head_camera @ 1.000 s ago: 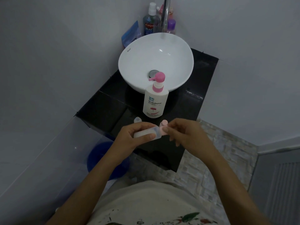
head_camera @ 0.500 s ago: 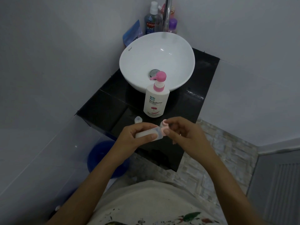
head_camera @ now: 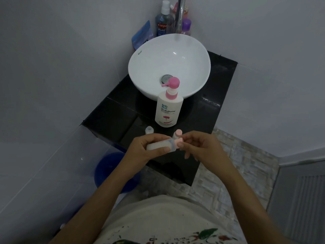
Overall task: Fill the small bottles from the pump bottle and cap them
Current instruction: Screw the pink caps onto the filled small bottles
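The left hand grips a small white bottle held on its side over the near edge of the black bench, fingers over the top and thumb underneath. The right hand pinches the pink cap at the bottle's mouth between thumb and fingertip; its other fingers hang loosely curled.

Just beyond the hands, two more small bottles stand on the bench: one with a pink cap near the right fingertips, and a clear-topped bottle to the left. Behind them stands the pump bottle, white with a pink pump, its label reading "Shokubutsu". It stands against the front of the white basin, which bears a small maker's mark too small to read surely.

At the back, beside the tap, a blue bottle reads "Colgate Plax".

Walls close in left and right. The bench's near edge lies directly under the hands, with tiled floor below and a blue bucket at lower left.
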Tool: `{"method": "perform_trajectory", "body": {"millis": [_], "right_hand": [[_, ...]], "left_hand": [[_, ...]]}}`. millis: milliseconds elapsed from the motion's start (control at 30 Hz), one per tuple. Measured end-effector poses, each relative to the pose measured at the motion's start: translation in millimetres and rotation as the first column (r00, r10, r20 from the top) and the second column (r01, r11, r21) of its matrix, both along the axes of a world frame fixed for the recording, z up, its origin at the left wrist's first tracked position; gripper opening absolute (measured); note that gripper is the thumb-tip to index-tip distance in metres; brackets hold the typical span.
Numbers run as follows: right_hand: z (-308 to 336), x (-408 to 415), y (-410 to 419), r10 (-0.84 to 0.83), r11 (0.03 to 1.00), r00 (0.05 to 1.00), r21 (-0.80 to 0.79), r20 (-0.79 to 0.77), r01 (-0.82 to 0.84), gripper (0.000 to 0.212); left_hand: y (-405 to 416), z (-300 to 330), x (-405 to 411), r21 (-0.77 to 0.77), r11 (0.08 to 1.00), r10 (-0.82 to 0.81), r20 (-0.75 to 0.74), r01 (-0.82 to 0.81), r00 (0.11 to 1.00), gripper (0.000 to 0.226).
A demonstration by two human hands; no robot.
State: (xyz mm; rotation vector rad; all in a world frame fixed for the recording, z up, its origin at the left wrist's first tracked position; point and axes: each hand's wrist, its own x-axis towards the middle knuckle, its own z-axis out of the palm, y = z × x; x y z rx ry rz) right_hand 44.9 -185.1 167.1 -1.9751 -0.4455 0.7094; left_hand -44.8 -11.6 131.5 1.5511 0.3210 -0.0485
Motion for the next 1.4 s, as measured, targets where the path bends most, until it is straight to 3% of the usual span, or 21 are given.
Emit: {"method": "perform_trajectory", "body": {"millis": [233, 400, 533, 700, 900, 1033, 1167, 1400], "right_hand": [[-12.9, -7.2, 8.2, -0.134, 0.991, 0.986, -0.035, -0.102, 0.131, 0.014], [-18.5, -11.2, 15.7, -0.148, 0.989, 0.989, -0.023, 0.024, 0.148, 0.005], [-25.3, -0.6, 25.2, 0.0, 0.993, 0.953, -0.115, 0.304, 0.037, 0.014], [-52.5, 26.8, 43.1, 0.231, 0.943, 0.79, -0.331, 0.567, -0.038, 0.023], [-82.4, 47.1, 63.1, 0.562, 0.767, 0.561, -0.637, 0.608, -0.077, 0.019], [-93.6, 50.0, 72.6, 0.666, 0.687, 0.471, -0.722, 0.579, -0.085, 0.013], [-96.9, 50.7, 73.0, 0.611, 0.718, 0.51, -0.696, 0.605, -0.034, 0.015], [-93.2, 55.8, 67.1, 0.548, 0.772, 0.588, -0.63, 0.594, -0.084, 0.038]], "left_hand": [[-1.6, -11.5, -0.2, 0.029, 0.999, 0.043, -0.011, -0.042, 0.999, 0.032], [0.8, -24.0, 4.0, 0.078, 0.991, 0.111, -0.044, -0.107, 0.993, 0.03], [11.3, -44.6, 6.3, 0.155, 0.983, 0.119, -0.099, -0.102, 0.988, 0.036], [30.3, -75.2, 0.5, 0.214, 0.95, 0.262, -0.156, -0.226, 0.952, 0.042], [43.6, -96.5, 9.0, 0.328, 0.895, 0.356, -0.117, -0.302, 0.927, 0.041], [47.0, -101.7, 26.8, 0.396, 0.88, 0.33, -0.108, -0.264, 0.938, 0.05], [48.0, -106.1, 43.2, 0.435, 0.871, 0.304, -0.113, -0.228, 0.946, 0.053], [44.0, -111.9, 56.4, 0.431, 0.89, 0.234, -0.151, -0.149, 0.96, 0.044]]}}
